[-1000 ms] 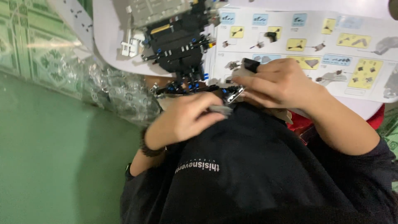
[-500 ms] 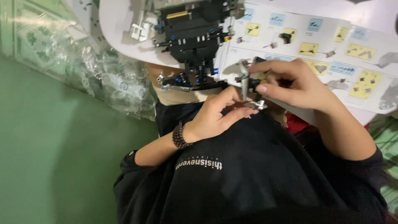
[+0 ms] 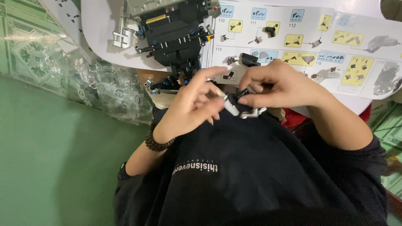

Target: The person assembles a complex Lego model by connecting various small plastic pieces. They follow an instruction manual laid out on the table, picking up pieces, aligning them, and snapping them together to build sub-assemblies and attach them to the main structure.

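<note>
My right hand (image 3: 281, 86) pinches a small grey and black brick assembly (image 3: 249, 112) just above my black shirt (image 3: 251, 175). Touching that assembly from the left is a short light grey piece (image 3: 230, 106), held in the fingertips of my left hand (image 3: 190, 106), which wears a dark bead bracelet. The index finger of that hand points up and to the right. Both hands meet in the middle of the view, just below a larger black and grey brick model (image 3: 176, 31) that lies on a white surface.
A printed instruction sheet (image 3: 318, 42) with yellow and blue step boxes lies behind my right hand. Crumpled clear plastic bags (image 3: 109, 94) sit at the left on patterned tile. Green floor (image 3: 46, 159) fills the lower left. A red thing (image 3: 295, 119) shows under my right wrist.
Both hands have drifted slightly down and left in the view. My left hand's fingers have spread, and its grey piece now shows beside the assembly.
</note>
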